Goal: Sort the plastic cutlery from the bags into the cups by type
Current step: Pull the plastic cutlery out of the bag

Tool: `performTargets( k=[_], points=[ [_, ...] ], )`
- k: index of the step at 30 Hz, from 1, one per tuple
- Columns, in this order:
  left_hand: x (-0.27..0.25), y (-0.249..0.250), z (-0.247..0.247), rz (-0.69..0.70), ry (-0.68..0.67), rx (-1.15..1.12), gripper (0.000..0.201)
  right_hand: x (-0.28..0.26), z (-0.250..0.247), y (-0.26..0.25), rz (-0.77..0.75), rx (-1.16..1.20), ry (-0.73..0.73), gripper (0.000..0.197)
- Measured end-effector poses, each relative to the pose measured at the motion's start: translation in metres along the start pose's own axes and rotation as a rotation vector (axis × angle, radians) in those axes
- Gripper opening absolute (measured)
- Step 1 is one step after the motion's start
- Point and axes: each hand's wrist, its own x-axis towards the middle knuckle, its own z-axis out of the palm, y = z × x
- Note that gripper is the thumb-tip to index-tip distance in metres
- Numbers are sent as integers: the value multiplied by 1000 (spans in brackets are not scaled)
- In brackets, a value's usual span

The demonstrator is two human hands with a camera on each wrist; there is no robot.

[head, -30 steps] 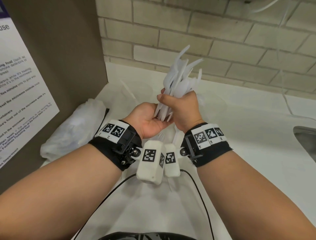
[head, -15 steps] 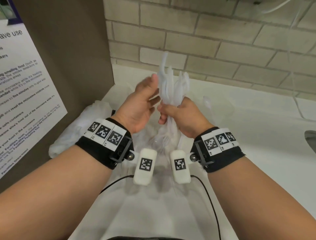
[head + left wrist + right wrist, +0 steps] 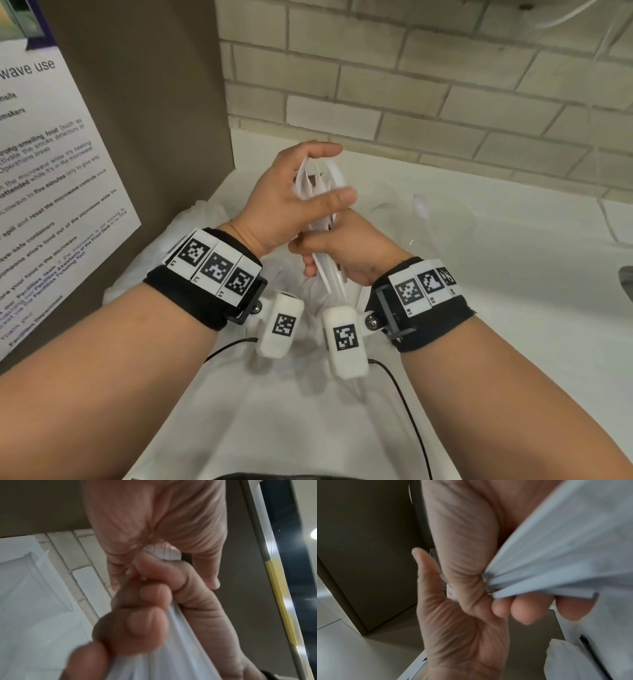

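Observation:
A bundle of white plastic cutlery [image 3: 320, 186] stands upright above the counter. My right hand [image 3: 308, 255] grips it round the handles, fingers curled; the right wrist view shows the handles [image 3: 556, 561] fanning out of that fist. My left hand [image 3: 337, 173] cups the top ends, with forefinger and thumb fairly straight on either side. The tips [image 3: 161, 552] touch its palm. A clear cup [image 3: 394, 219] with a white spoon [image 3: 423, 212] in it stands just right of the hands, faint against the counter. A crumpled white bag [image 3: 202, 222] lies at the left.
A brown cabinet side with a paper notice [image 3: 51, 192] closes off the left. The brick wall [image 3: 411, 85] is close behind. A sink edge [image 3: 627, 284] shows at far right. Black cables [image 3: 407, 394] run over the white counter [image 3: 513, 274] near my body.
My left hand has risen from under the handles to the top of the bundle and now cups its ends. The right hand has kept its grip, and the fanned bundle has drawn together.

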Motion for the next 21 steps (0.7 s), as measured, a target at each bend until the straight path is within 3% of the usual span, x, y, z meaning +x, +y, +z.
performTargets(
  k=[5, 10, 16, 21],
  points=[
    [3, 5, 1, -28, 106, -107, 31, -2, 4, -6, 37, -37, -20, 16],
    [1, 3, 2, -26, 139, -132, 32, -1, 8, -3, 58, 0, -39, 16],
    [1, 4, -2, -16, 235, -207, 29, -7, 11, 11, 54, 51, -87, 42],
    [0, 3, 0, -8, 257, -269, 31, -10, 15, 15, 141, 14, -16, 15]
  ],
)
